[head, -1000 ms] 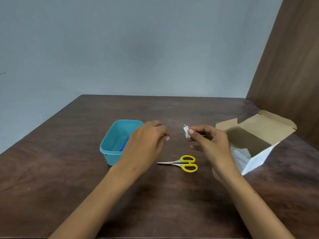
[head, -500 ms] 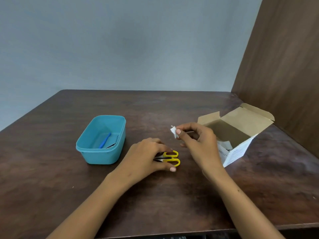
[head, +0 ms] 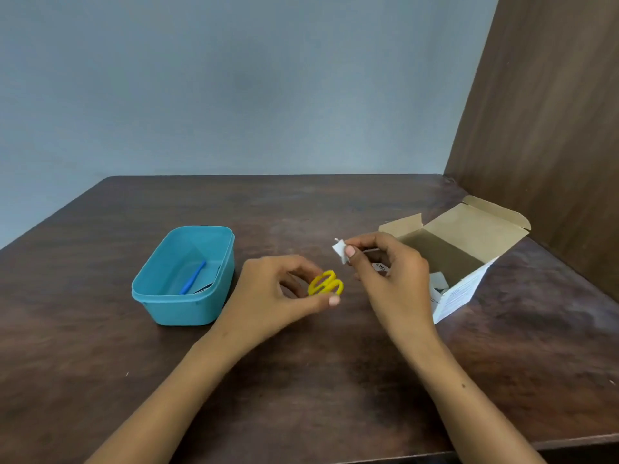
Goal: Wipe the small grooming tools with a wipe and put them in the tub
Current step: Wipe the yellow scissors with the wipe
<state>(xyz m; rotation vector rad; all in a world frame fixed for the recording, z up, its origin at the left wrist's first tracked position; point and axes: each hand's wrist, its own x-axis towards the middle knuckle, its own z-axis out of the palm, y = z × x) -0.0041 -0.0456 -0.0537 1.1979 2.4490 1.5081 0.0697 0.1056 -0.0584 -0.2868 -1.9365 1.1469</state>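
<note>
Nearest the viewer, both forearms reach forward over the dark wooden desk (head: 301, 413). The left hand (head: 274, 296) pinches the yellow-handled scissors (head: 326, 283) between thumb and fingers, lifted clear of the desk; the blades are hidden behind the hand. At about 1 o'clock of it, just beside, the right hand (head: 392, 276) pinches a small folded white wipe (head: 340, 251) at its fingertips. The two hands are near but not touching.

Farther out, the blue tub (head: 182, 306) sits at 9 o'clock of the left hand, already holding a blue-handled tool (head: 193, 277) and another dark item too small to identify. An open cardboard box (head: 469, 249) stands at 3 o'clock of the right hand.

Judged step: wiping the scissors. Recommended: turn the blades toward the wipe, keep them closed, and draw the wipe from pivot to tip, both faces, then the handles.
</note>
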